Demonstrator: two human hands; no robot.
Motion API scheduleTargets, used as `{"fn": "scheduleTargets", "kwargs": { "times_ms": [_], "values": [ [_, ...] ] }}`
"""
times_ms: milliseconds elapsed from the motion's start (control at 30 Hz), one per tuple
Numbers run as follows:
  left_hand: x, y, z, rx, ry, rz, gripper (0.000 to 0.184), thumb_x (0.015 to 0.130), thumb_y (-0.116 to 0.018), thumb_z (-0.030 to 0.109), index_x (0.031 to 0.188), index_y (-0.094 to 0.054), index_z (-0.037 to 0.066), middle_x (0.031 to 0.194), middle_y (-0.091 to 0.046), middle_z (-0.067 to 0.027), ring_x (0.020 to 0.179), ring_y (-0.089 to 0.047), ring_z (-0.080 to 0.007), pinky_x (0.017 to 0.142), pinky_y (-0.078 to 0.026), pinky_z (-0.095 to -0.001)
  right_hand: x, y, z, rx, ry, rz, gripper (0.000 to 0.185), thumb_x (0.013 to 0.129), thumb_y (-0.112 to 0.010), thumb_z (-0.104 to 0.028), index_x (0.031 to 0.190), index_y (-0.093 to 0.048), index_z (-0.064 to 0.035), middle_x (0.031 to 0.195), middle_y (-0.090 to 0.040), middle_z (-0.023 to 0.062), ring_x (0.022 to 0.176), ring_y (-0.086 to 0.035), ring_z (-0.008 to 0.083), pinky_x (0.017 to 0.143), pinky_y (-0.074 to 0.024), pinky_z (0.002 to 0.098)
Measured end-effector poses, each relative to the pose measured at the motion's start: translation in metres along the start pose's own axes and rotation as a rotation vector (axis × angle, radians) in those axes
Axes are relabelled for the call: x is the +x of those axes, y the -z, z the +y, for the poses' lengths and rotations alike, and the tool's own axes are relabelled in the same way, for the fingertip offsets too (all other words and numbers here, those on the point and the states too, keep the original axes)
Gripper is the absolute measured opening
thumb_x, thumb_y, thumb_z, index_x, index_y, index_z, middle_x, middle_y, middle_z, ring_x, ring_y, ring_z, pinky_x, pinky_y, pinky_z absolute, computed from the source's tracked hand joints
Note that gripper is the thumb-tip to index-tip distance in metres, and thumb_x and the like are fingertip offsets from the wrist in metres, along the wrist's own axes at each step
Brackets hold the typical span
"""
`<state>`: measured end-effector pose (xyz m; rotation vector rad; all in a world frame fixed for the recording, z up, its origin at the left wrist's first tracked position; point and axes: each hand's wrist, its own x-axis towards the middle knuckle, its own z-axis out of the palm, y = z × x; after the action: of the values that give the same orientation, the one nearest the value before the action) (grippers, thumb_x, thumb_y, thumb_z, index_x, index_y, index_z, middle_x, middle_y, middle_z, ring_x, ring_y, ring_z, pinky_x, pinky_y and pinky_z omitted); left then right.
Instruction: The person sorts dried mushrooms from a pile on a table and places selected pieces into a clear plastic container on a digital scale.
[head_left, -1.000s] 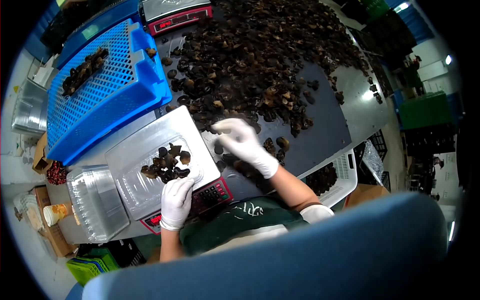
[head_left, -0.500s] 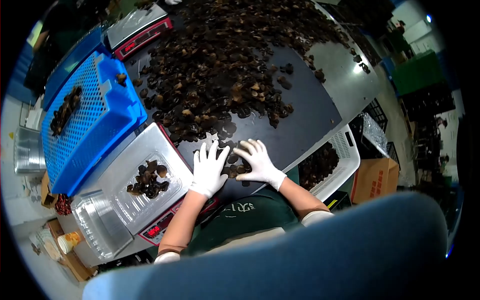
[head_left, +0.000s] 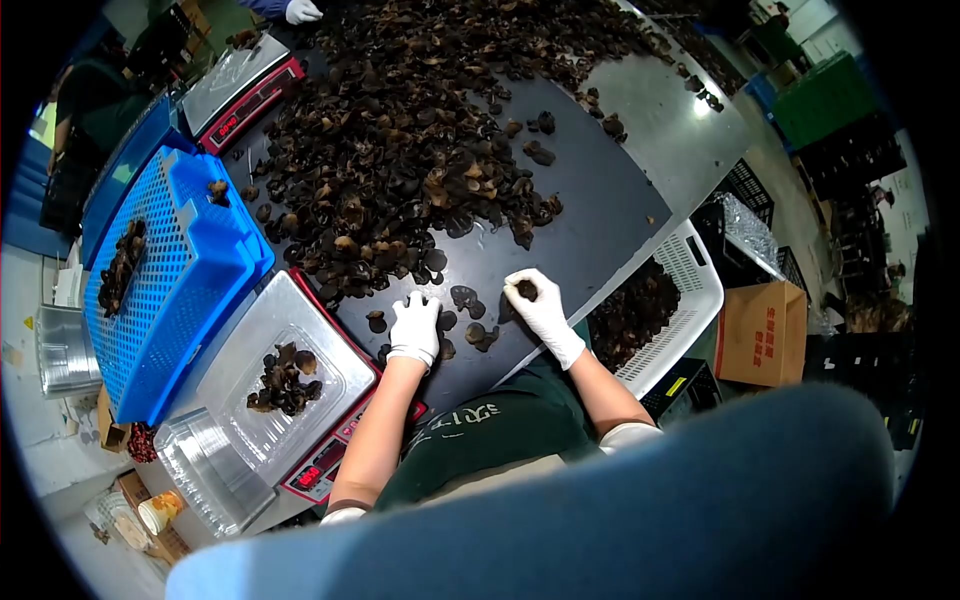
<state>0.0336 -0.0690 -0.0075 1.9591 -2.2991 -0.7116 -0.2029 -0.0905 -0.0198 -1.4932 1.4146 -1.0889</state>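
Both hands wear white gloves. My left hand (head_left: pixel 414 328) rests palm down on the dark tabletop, fingers bent and apart, with nothing visibly held. Beside it lie a few loose wood ear mushrooms (head_left: pixel 466 299). My right hand (head_left: pixel 543 312) is closed in a pinch, thumb and forefinger curled around a small dark wood ear mushroom (head_left: pixel 526 289). Between the hands, another mushroom cluster (head_left: pixel 481 336) lies on the table. Just beyond them spreads a large heap of brown-black wood ear mushrooms (head_left: pixel 400 170).
On my left, a red scale (head_left: pixel 330 462) bears a clear plastic tray (head_left: pixel 240 425) with mushrooms. Stacked clear trays (head_left: pixel 205 480) and a blue basket (head_left: pixel 180 330) stand beside it. A white basket (head_left: pixel 700 300) of mushrooms is at right. Another person's gloved hand (head_left: pixel 302 11) shows at the far edge.
My right hand has gone from spread on the table to pinching a mushroom, slightly farther right. My left hand's fingers have drawn in. The whole view has shifted a little.
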Motion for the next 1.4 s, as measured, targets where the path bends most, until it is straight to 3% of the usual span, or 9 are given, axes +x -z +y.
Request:
{"fn": "scheduleTargets", "kwargs": {
  "times_ms": [167,433,533,700,967,1033,1167,1233,1400],
  "values": [
    [0.005,-0.002,-0.011,-0.109,-0.031,0.174,0.028,0.074,-0.063,0.001,0.099,-0.059,0.010,0.108,-0.054,-0.0155,0.091,-0.054,-0.0413,0.083,-0.047,-0.0448,0.000,-0.016,-0.039,-0.461,0.216,-0.278,0.039,0.083,-0.070,-0.030,0.119,-0.064,-0.0157,0.098,-0.070,0.0090,0.090,-0.068,0.0278,0.078,-0.0552,0.0361],
    [-0.053,0.092,-0.017,-0.545,-0.241,0.573,0.029,0.076,-0.069,0.004,0.104,-0.061,0.006,0.110,-0.056,-0.0126,0.101,-0.058,-0.0289,0.084,-0.049,-0.0367,0.028,-0.036,-0.031,-0.476,-0.051,-0.312,0.025,0.080,-0.065,-0.028,0.097,-0.070,-0.0103,0.089,-0.070,0.0154,0.084,-0.068,0.0347,0.073,-0.0538,0.0410],
    [-0.096,0.109,-0.034,-1.182,0.084,0.488,0.032,0.082,-0.070,0.003,0.112,-0.059,0.008,0.118,-0.055,-0.0037,0.105,-0.056,-0.0134,0.080,-0.049,-0.0259,0.039,-0.023,-0.022,-0.002,-0.218,-0.326,0.023,0.086,-0.066,-0.020,0.096,-0.069,-0.0001,0.078,-0.069,0.0075,0.071,-0.063,0.0149,0.065,-0.0488,0.0291],
    [-0.146,0.108,-0.071,-1.447,-0.004,0.728,0.037,0.083,-0.069,-0.001,0.118,-0.055,0.003,0.123,-0.055,-0.0077,0.113,-0.056,-0.0179,0.101,-0.044,-0.0327,0.045,-0.042,-0.067,0.211,-0.314,-0.427,0.015,0.088,-0.065,-0.013,0.096,-0.066,-0.0005,0.080,-0.062,-0.0023,0.073,-0.055,0.0059,0.065,-0.0442,0.0228],
    [-0.222,0.125,-0.116,-1.065,0.273,1.117,0.039,0.081,-0.065,-0.005,0.117,-0.057,0.007,0.126,-0.054,-0.0113,0.119,-0.051,-0.0220,0.104,-0.042,-0.0355,0.026,-0.166,-0.213,0.091,0.237,-0.914,0.027,0.083,-0.068,-0.014,0.107,-0.068,-0.0034,0.097,-0.071,0.0108,0.089,-0.068,0.0199,0.081,-0.0534,0.0310],
    [-0.230,0.124,-0.131,-0.440,0.304,1.044,0.036,0.080,-0.066,-0.002,0.114,-0.059,0.006,0.126,-0.054,-0.0145,0.119,-0.052,-0.0277,0.102,-0.042,-0.0387,0.011,-0.204,-0.221,0.011,0.456,-0.962,0.026,0.082,-0.069,-0.014,0.106,-0.067,-0.0070,0.103,-0.069,0.0120,0.094,-0.068,0.0261,0.085,-0.0529,0.0338],
    [-0.228,0.104,-0.137,-0.288,0.346,0.903,0.049,0.077,-0.069,0.004,0.125,-0.057,0.005,0.128,-0.053,-0.0204,0.119,-0.050,-0.0375,0.105,-0.038,-0.0451,-0.015,-0.253,-0.224,-0.153,0.926,-0.891,0.041,0.078,-0.071,-0.025,0.116,-0.062,-0.0130,0.110,-0.061,0.0078,0.107,-0.055,0.0297,0.094,-0.0451,0.0412],
    [-0.227,0.099,-0.134,-0.249,0.402,0.810,0.064,0.077,-0.071,0.012,0.137,-0.050,0.007,0.135,-0.048,-0.0213,0.123,-0.047,-0.0387,0.106,-0.037,-0.0468,-0.020,-0.258,-0.226,-0.295,0.927,-0.986,0.072,0.072,-0.076,-0.038,0.135,-0.052,-0.0148,0.130,-0.052,0.0139,0.120,-0.046,0.0348,0.103,-0.0353,0.0501],
    [-0.248,0.107,-0.129,-0.351,0.418,0.816,0.078,0.070,-0.074,0.013,0.142,-0.045,0.009,0.142,-0.043,-0.0202,0.129,-0.045,-0.0391,0.108,-0.038,-0.0453,0.004,-0.233,-0.225,0.010,0.634,-1.079,0.082,0.073,-0.080,-0.035,0.143,-0.046,-0.0094,0.143,-0.045,0.0173,0.134,-0.040,0.0353,0.113,-0.0304,0.0465]
  ]
}}
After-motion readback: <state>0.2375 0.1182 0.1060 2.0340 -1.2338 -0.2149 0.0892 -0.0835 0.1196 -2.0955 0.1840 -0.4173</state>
